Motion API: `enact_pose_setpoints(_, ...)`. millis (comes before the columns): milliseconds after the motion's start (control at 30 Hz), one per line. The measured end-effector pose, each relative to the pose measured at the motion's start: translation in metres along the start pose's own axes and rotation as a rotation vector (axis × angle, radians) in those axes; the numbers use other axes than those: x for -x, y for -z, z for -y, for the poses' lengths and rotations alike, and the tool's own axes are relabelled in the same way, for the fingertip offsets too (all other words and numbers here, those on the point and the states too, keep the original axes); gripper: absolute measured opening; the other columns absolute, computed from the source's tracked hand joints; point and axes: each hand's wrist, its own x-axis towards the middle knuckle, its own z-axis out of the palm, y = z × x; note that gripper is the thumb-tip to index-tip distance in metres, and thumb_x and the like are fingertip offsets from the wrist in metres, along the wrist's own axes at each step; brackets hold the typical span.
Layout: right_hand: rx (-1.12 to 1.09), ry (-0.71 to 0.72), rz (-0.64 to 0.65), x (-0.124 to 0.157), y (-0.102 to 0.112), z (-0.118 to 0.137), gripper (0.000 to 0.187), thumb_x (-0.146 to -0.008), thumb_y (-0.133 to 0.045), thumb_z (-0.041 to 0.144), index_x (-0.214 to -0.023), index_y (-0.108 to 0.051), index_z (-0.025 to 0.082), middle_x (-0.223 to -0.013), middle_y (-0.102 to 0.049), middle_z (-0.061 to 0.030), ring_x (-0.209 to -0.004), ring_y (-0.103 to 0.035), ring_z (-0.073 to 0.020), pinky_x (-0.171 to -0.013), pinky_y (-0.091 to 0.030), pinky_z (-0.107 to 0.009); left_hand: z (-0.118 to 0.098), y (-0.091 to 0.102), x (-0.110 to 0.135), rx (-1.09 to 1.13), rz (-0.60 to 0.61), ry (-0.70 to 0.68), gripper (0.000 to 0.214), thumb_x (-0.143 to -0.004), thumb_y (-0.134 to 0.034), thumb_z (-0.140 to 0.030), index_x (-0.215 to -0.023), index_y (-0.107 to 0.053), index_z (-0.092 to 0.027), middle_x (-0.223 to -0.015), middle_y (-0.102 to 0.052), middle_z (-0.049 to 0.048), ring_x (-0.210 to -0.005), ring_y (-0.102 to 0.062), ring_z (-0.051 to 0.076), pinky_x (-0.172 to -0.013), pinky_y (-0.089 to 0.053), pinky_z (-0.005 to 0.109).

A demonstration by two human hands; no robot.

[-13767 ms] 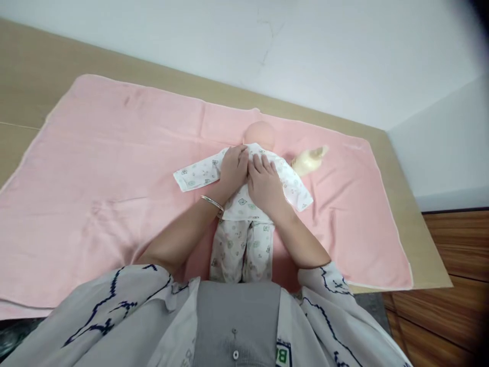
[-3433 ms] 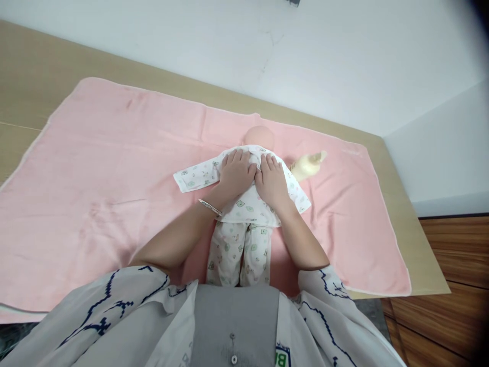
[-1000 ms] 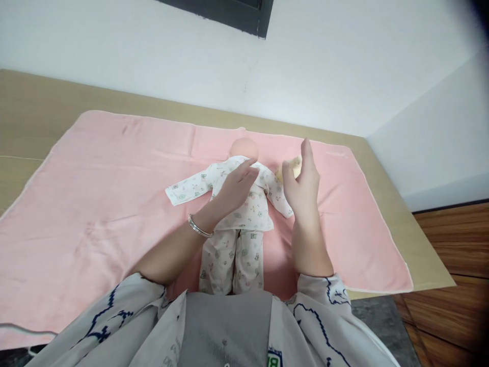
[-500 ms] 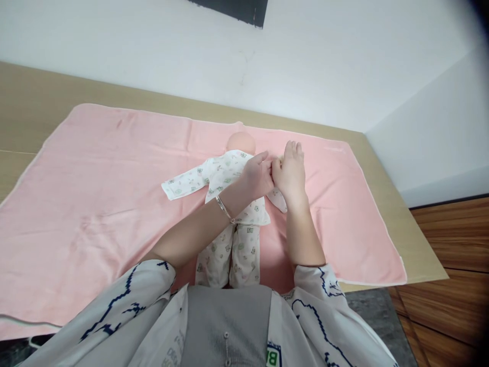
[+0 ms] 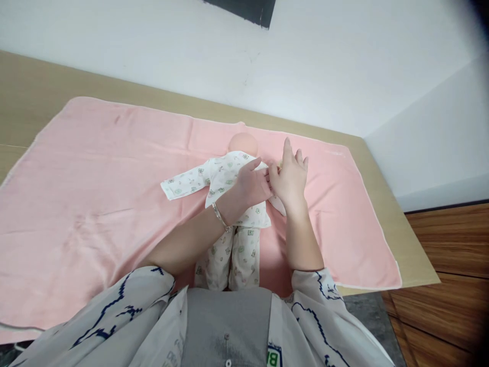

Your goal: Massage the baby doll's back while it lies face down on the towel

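Note:
A baby doll [image 5: 243, 144] in a white printed shirt [image 5: 221, 176] and trousers [image 5: 239, 255] lies face up on a pink blanket [image 5: 95, 183]. My left hand [image 5: 254, 184], with a bangle at the wrist, reaches across the doll's chest, its fingers closed on the shirt sleeve at the doll's right-side arm. My right hand [image 5: 291, 176] is against that same arm, back of the hand towards me, fingers stretched and slightly apart. Most of that arm is hidden behind my hands. The other sleeve [image 5: 179, 184] lies flat and spread out to the left.
The blanket covers a light wooden tabletop [image 5: 405, 244] set against a white wall. The table's right edge drops to a darker wooden floor [image 5: 454, 285]. A dark frame corner [image 5: 252, 9] shows on the wall above.
Both hands left the doll's chest and moved to its right-side arm. Over the last half second my right fingers stretched up and my left hand stayed on the sleeve.

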Motion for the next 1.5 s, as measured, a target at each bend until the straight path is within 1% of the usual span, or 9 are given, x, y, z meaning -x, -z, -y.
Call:
enact_pose_setpoints(167,-0.012,0.007,-0.015,-0.002,0.0,-0.006,0.071,-0.093,-0.036,0.035,-0.159,-0.018,0.015,-0.146,-0.056,-0.016,-0.149,-0.033,-0.0394,-0.117,-0.02,-0.07,-0.009,0.002,0.031,0.122,-0.037,-0.038,0.067,-0.091,-0.041,-0.051,-0.143,-0.05,-0.01,-0.14,-0.062,0.0177,-0.136,-0.055,0.03,-0.114,-0.046,0.044)
enact_pose_setpoints(467,0.096,-0.015,-0.034,-0.014,-0.008,-0.015,0.066,-0.093,-0.039,0.038,-0.151,-0.039,0.007,-0.113,-0.075,-0.017,-0.145,-0.038,-0.0405,-0.116,-0.024,-0.069,-0.014,0.02,0.057,0.139,-0.07,0.012,0.066,-0.091,-0.045,-0.038,-0.148,-0.042,-0.005,-0.148,-0.054,0.0188,-0.136,-0.055,0.027,-0.114,-0.047,0.037)
enact_pose_setpoints(567,0.094,-0.035,0.019,-0.015,-0.007,-0.014,0.062,-0.094,-0.041,0.041,-0.147,-0.048,0.008,-0.125,-0.07,-0.0199,-0.149,-0.031,-0.0432,-0.115,-0.018,-0.075,-0.018,0.023,0.062,0.137,-0.096,-0.01,0.065,-0.091,-0.045,-0.037,-0.149,-0.042,-0.006,-0.147,-0.056,0.0183,-0.135,-0.057,0.026,-0.114,-0.047,0.038)
enact_pose_setpoints(733,0.012,-0.093,0.037,0.002,0.011,0.004,0.056,-0.098,-0.036,0.044,-0.147,-0.047,0.018,-0.159,-0.04,-0.0188,-0.152,-0.024,-0.0429,-0.107,0.0,-0.087,-0.022,0.021,0.066,0.157,-0.127,-0.004,0.062,-0.09,-0.045,-0.035,-0.145,-0.046,-0.006,-0.145,-0.058,0.019,-0.132,-0.059,0.026,-0.115,-0.047,0.039)
enact_pose_setpoints(933,-0.169,0.149,0.144,0.042,0.038,0.04,0.052,-0.102,-0.035,0.043,-0.152,-0.039,0.028,-0.164,-0.033,-0.0107,-0.154,-0.027,-0.0317,-0.121,-0.003,-0.074,-0.024,0.006,0.076,0.075,-0.116,-0.04,0.051,-0.093,-0.04,-0.035,-0.132,-0.058,-0.01,-0.138,-0.064,0.016,-0.134,-0.057,0.029,-0.115,-0.047,0.045)
enact_pose_setpoints(1133,-0.11,0.27,0.154,0.065,0.036,0.071,0.073,-0.097,-0.043,0.049,-0.16,-0.014,0.027,-0.169,-0.018,-0.0101,-0.157,0.004,-0.0405,-0.119,-0.005,-0.078,-0.035,-0.01,0.106,-0.228,-0.06,-0.062,0.063,-0.097,-0.024,-0.06,-0.131,-0.062,-0.023,-0.128,-0.069,0.0089,-0.138,-0.052,0.033,-0.113,-0.045,0.055)
enact_pose_setpoints(1267,-0.102,0.393,0.197,0.085,0.033,0.086,0.09,-0.093,-0.044,0.057,-0.161,0.004,0.022,-0.17,-0.012,-0.0135,-0.157,0.01,-0.037,-0.125,-0.004,-0.07,-0.041,-0.011,0.113,-0.222,-0.04,-0.133,0.066,-0.099,-0.015,-0.061,-0.132,-0.061,-0.027,-0.133,-0.067,0.0054,-0.142,-0.048,0.03,-0.115,-0.045,0.052)
enact_pose_setpoints(1400,-0.173,0.517,0.182,0.1,0.032,0.091,0.105,-0.089,-0.046,0.064,-0.158,0.019,0.019,-0.17,0.0,-0.0154,-0.157,0.013,-0.0366,-0.129,-0.007,-0.063,-0.026,-0.01,0.104,-0.213,-0.097,-0.169,0.067,-0.101,-0.013,-0.06,-0.135,-0.058,-0.024,-0.136,-0.064,0.0062,-0.145,-0.043,0.03,-0.116,-0.044,0.05)
enact_pose_setpoints(1500,-0.226,0.511,0.163,0.1,0.033,0.088,0.103,-0.09,-0.044,0.065,-0.158,0.022,0.025,-0.171,0.006,-0.0061,-0.157,0.009,-0.0372,-0.129,-0.01,-0.063,-0.004,-0.009,0.094,-0.231,-0.146,-0.2,0.069,-0.099,-0.019,-0.068,-0.138,-0.055,-0.025,-0.136,-0.063,0.0073,-0.146,-0.041,0.034,-0.117,-0.043,0.052)
